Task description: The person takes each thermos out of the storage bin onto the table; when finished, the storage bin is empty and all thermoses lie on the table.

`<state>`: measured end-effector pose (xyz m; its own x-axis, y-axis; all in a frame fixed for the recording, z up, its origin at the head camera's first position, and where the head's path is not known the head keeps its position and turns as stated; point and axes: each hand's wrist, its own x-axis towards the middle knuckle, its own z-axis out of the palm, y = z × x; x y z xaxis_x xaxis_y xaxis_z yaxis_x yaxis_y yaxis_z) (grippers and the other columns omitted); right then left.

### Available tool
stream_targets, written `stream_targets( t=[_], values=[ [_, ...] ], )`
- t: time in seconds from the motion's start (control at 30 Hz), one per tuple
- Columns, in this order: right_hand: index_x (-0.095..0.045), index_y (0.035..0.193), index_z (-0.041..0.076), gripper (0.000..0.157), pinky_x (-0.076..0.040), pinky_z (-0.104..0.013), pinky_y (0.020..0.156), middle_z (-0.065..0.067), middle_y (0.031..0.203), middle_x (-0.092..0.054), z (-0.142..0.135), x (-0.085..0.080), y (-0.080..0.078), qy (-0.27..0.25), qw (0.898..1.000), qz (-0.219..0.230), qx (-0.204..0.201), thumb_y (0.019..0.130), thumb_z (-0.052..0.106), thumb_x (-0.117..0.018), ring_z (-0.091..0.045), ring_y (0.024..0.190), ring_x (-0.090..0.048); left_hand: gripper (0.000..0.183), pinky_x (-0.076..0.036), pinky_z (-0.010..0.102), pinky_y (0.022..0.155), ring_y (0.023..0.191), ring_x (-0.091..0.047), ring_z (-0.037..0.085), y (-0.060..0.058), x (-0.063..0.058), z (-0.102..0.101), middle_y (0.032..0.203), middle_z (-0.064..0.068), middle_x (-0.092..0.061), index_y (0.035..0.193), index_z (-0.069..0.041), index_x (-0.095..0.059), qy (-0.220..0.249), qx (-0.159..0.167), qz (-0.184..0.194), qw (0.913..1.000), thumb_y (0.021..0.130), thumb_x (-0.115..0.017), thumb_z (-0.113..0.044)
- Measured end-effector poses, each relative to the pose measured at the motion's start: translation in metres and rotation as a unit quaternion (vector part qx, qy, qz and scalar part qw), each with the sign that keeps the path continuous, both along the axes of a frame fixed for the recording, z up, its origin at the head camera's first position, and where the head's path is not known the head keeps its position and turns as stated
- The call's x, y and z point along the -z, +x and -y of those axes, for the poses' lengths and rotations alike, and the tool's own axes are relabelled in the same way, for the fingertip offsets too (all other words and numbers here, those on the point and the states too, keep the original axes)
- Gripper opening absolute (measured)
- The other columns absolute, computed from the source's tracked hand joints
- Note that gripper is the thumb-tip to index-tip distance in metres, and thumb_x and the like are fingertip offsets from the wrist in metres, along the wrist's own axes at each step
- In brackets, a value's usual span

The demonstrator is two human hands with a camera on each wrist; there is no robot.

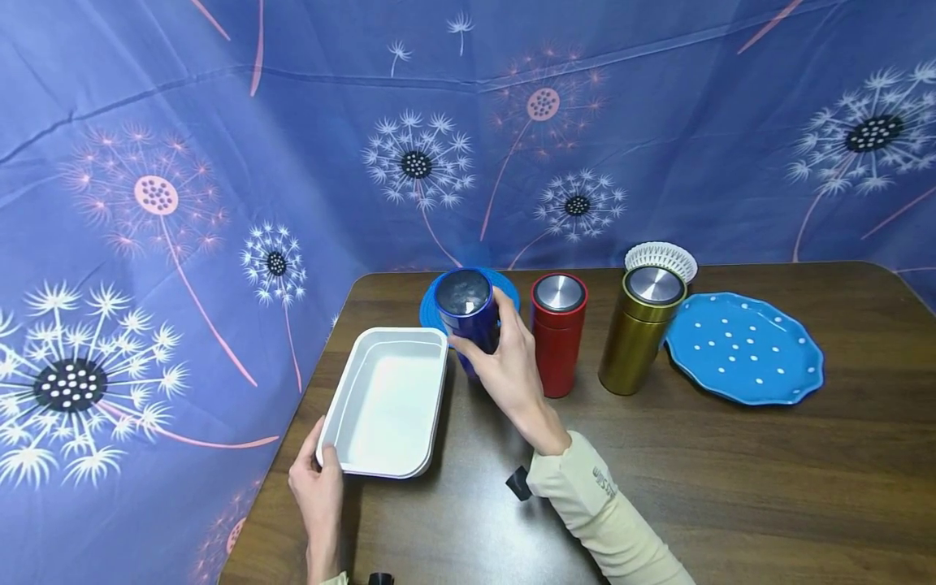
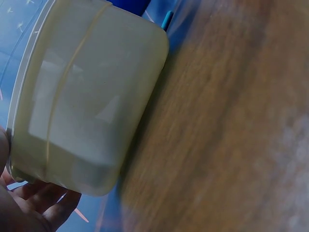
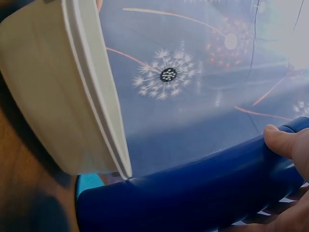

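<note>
My left hand (image 1: pixel 319 479) grips the near-left corner of a white rectangular plastic tub (image 1: pixel 387 398), thumb over the rim and fingers under the outside. In the left wrist view the tub's wall (image 2: pixel 91 96) looks pale and see-through, with fingers (image 2: pixel 41 200) at its end. My right hand (image 1: pixel 508 366) grips a dark blue thermos (image 1: pixel 468 313) with a dark, shiny top, right beside the tub's far-right corner. The right wrist view shows the thermos (image 3: pixel 193 193) lengthwise, my thumb (image 3: pixel 280 140) along its side. The tub's rim looks doubled there.
Behind the blue thermos lies a round blue disc (image 1: pixel 433 307). A red thermos (image 1: pixel 559 341) and a gold thermos (image 1: pixel 638 341) stand to the right. Further right are a white ribbed bowl (image 1: pixel 661 253) and a blue polka-dot plate (image 1: pixel 746 349). Patterned cloth (image 1: pixel 307 162) hangs behind the table.
</note>
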<state>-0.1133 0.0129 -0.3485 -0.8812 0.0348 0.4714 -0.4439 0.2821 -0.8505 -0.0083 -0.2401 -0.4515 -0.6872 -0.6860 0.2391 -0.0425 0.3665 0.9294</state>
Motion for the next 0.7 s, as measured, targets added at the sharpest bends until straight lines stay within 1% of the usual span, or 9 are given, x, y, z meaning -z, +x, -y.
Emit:
stream_targets(
  t=[0.13, 0.3, 0.7],
  values=[
    [-0.042, 0.143, 0.008, 0.078, -0.044, -0.05, 0.101, -0.014, 0.133, -0.056, 0.0, 0.008, -0.001, 0.003, 1.0, 0.018, 0.003, 0.078, 0.024, -0.083, -0.029, 0.124, -0.053, 0.039, -0.047, 0.01, 0.083, 0.099, -0.054, -0.012, 0.0, 0.0, 0.001, 0.125, 0.021, -0.062, 0.125, 0.002, -0.064, -0.004, 0.002, -0.003, 1.0, 0.09, -0.047, 0.004],
    [-0.043, 0.143, 0.006, 0.079, -0.043, -0.048, 0.103, -0.016, 0.134, -0.056, 0.0, 0.015, -0.002, 0.009, 1.0, 0.025, 0.014, 0.078, 0.024, -0.083, -0.029, 0.123, -0.053, 0.039, -0.048, 0.01, 0.082, 0.099, -0.055, -0.012, 0.0, 0.0, 0.001, 0.124, 0.022, -0.063, 0.124, 0.002, -0.065, -0.006, 0.005, -0.008, 0.9999, 0.09, -0.047, 0.004],
    [-0.041, 0.142, 0.002, 0.081, -0.044, -0.051, 0.101, -0.02, 0.134, -0.056, -0.001, 0.026, -0.005, 0.018, 0.998, 0.047, 0.027, 0.076, 0.023, -0.084, -0.034, 0.122, -0.054, 0.038, -0.046, 0.007, 0.08, 0.099, -0.055, -0.011, -0.001, 0.001, 0.0, 0.124, 0.024, -0.062, 0.124, 0.002, -0.065, 0.002, 0.004, -0.017, 0.9998, 0.09, -0.048, 0.005]
  ],
)
